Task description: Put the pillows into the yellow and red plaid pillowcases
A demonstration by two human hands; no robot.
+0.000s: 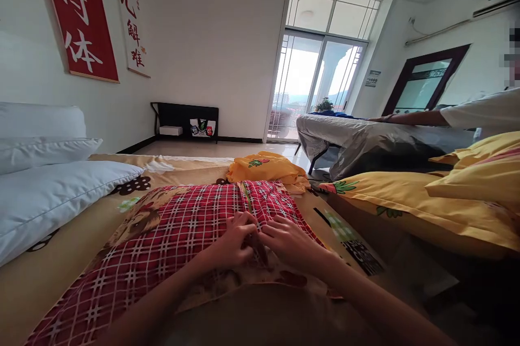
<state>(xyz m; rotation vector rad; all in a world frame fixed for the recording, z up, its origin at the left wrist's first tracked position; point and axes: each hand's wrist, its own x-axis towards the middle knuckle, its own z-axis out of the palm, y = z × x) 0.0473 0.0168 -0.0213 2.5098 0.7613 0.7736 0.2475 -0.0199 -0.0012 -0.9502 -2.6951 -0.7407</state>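
As the red-and-white checked fabric pillow cover [174,237] lies flat on the tan bedsheet [40,292], the left hand [238,239] and right hand [289,242] meet at its middle seam, fingers closed pinching the cloth, apparently to steady it.

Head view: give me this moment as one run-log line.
left hand: pinching red plaid cover at middle seam | right hand: on cover beside seam, grip unclear | nearby: yellow cloth, white pillows

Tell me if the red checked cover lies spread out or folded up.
Spread out: the red checked cover lies full length on the bed, its pattern showing throughout.
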